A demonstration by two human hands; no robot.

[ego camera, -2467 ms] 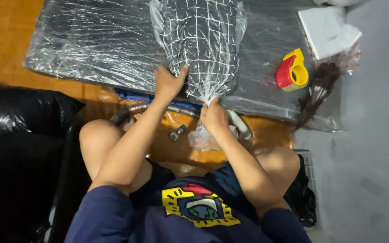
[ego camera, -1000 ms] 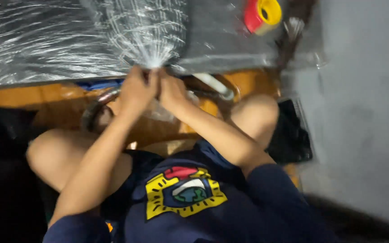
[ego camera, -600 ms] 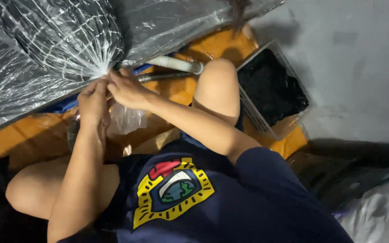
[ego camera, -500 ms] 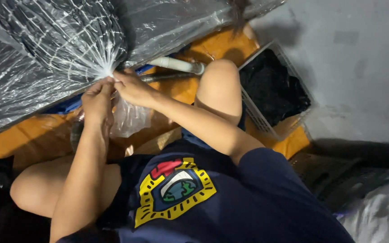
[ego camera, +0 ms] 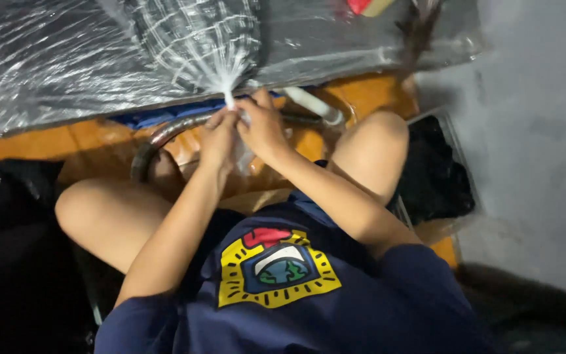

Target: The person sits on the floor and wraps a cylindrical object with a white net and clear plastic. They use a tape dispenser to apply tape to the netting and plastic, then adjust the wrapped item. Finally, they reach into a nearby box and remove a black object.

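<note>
Nearest the camera is a navy shirt [ego camera: 283, 301] with a yellow-edged patch on the chest, and bare knees spread to either side. A black cushion [ego camera: 8, 216] lies by the left knee, and a black tray [ego camera: 437, 174] sits just beside the right knee on the grey floor [ego camera: 538, 151].

Both forearms reach forward and meet over the orange mat [ego camera: 34, 141]. The left hand [ego camera: 216, 134] has its grip closed, fingers pinched on the gathered neck of the clear bag [ego camera: 227, 98]. The right hand [ego camera: 261, 128] touches the left, its grip closed too on the loose film hanging just below that neck. The neck stands as a tight twisted tuft between the two thumbs.

Under the hands a dark curved hose [ego camera: 165, 134] runs along the mat, and a white pipe [ego camera: 312, 105] lies just right of the right hand.

Beyond the hands the bag widens out over a white net [ego camera: 198, 36] inside it, which rests on a large grey slab wrapped in plastic sheet [ego camera: 47, 59]. At the far edge, a red and yellow object [ego camera: 365, 5] is cut off by the frame, and a dark bundle of strands [ego camera: 417, 26] lies on the sheet beside it.
</note>
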